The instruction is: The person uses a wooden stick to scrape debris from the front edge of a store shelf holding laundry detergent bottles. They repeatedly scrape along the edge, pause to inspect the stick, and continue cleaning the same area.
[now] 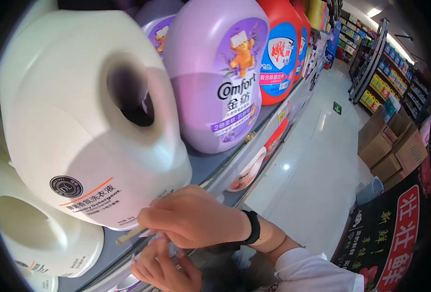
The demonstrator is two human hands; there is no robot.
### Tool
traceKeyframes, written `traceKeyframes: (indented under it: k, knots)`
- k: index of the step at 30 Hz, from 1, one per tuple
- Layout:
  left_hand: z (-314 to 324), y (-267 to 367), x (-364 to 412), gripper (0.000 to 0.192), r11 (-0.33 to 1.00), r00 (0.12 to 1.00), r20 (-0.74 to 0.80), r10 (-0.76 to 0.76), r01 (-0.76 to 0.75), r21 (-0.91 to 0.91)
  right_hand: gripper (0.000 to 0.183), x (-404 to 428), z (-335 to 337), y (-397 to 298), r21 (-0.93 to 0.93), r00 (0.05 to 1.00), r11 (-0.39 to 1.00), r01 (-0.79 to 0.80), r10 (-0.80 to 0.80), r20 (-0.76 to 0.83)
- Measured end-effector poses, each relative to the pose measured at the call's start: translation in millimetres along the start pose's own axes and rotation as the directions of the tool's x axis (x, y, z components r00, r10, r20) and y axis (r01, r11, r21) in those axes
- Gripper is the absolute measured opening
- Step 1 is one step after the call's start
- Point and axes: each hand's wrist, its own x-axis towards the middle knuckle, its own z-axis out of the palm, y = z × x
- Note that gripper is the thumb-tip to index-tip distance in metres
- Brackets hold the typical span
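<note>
My right hand, with a black band at its wrist, is closed on a thin tan strip-like object at the shelf's front edge. Just below it, my left hand has bent fingers near the shelf edge; whether they hold something is hidden. Above both hands stands a large cream laundry detergent bottle with a see-through handle hole. A similar cream bottle is at the lower left. Beside the large one stands a purple Comfort bottle, with a red detergent bottle beyond.
The grey shelf has a clear front rail with a price tag. More bottles sit on a lower level. Across the tiled aisle are cardboard boxes, a blue bin, stocked racks and a black printed panel.
</note>
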Motion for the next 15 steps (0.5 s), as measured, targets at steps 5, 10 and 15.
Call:
traceKeyframes:
  k: [5, 10, 15]
  knots:
    - [6.5, 15.5, 7.0, 0.049, 0.876, 0.87, -0.374, -0.322, 0.124, -0.466, 0.014, 2.5, 18.6, -8.4, 0.218, 0.998, 0.975, 0.031, -0.017, -0.068]
    - [7.7, 54.5, 66.3, 0.032, 0.395, 0.695, -0.334, -0.637, -0.077, -0.915, 0.015, -0.9, 16.8, -5.4, 0.208, 0.996, 0.978, 0.015, 0.003, -0.084]
    - [6.5, 56.7, 69.7, 0.033, 0.391, 0.795, -0.338, -0.504, -0.139, -0.91, 0.019, -3.4, -6.1, -10.1, 0.159, 0.998, 0.987, 0.036, -0.027, -0.055]
